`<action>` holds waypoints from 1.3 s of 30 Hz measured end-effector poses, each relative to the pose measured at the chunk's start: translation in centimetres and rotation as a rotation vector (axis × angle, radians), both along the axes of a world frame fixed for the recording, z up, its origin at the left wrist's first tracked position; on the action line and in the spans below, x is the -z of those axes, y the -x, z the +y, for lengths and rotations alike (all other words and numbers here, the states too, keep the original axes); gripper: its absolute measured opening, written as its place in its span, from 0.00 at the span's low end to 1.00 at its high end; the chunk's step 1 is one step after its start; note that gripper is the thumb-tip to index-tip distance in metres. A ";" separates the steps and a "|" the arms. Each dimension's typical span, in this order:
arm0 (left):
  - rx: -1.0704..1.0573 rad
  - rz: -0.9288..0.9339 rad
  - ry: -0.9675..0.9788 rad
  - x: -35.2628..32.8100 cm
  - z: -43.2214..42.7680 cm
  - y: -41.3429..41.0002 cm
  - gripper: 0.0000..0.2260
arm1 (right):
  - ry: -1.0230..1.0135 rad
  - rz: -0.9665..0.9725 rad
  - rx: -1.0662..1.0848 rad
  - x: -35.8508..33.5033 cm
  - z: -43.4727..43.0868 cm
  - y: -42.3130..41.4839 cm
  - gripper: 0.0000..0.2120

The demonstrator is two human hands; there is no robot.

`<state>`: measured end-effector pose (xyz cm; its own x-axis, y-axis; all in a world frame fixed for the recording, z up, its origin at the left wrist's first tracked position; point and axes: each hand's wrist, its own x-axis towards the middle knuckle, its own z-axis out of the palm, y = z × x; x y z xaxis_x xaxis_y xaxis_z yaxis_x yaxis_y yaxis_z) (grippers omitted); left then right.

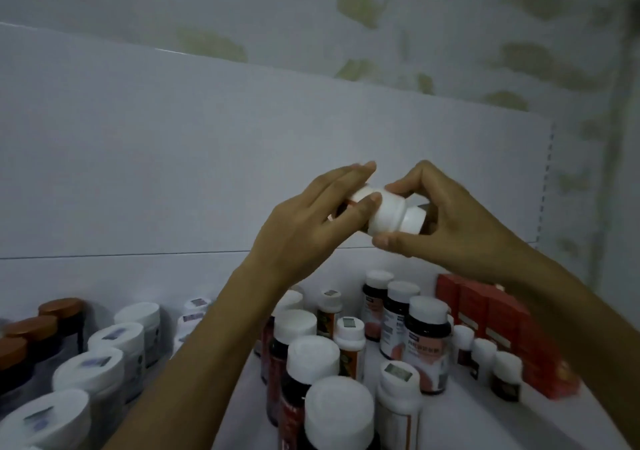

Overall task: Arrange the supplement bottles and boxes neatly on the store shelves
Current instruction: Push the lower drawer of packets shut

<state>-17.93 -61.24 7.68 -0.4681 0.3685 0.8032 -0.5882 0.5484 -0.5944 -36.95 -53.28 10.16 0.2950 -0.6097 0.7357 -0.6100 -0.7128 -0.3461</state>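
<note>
Closest to the lens, a dark bottle with a broad white cap (pixel 338 411) stands at the front of a crowded shelf (pixel 467 418). Behind everything rises the shelf's plain white back panel (pixel 207 158), and above that a pale wall with greenish patches (pixel 363 2). On the left of the shelf a row of white-lidded jars (pixel 116 338) runs back, with brown-capped dark bottles (pixel 33 328) beside them at the far left. On the right, red boxes (pixel 502 321) stand upright in a line near the back corner; just in front of them is a short row of small dark bottles (pixel 505 373), and further left three taller bottles with pink labels (pixel 427 342). Both arms reach up over the stock. The left hand (pixel 311 221) pinches a small white bottle (pixel 388 219) between thumb and fingers, while the right hand (pixel 460 221) curls round its other end, forefinger above and thumb below. That bottle lies on its side in the air, well above the shelf and in front of the back panel.
</note>
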 end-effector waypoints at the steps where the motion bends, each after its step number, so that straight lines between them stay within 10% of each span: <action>1: 0.066 0.021 0.004 -0.4 1.1 0.7 0.15 | 0.028 -0.048 0.020 -0.2 1.8 -0.1 0.22; 20: 0.754 -0.014 0.367 -2.5 25.8 19.8 0.09 | 0.298 -0.108 0.651 2.5 35.1 9.3 0.23; 24: 0.916 -0.158 -0.071 1.3 33.7 30.3 0.16 | 0.179 -0.227 0.841 5.3 43.8 17.2 0.20; 32: 1.255 -1.024 -1.489 17.0 50.3 43.3 0.13 | -0.078 -0.819 0.972 22.7 61.3 27.1 0.17; 39: 1.182 -1.235 -2.025 32.4 57.6 47.4 0.11 | -0.203 -1.238 1.075 36.6 68.1 27.8 0.21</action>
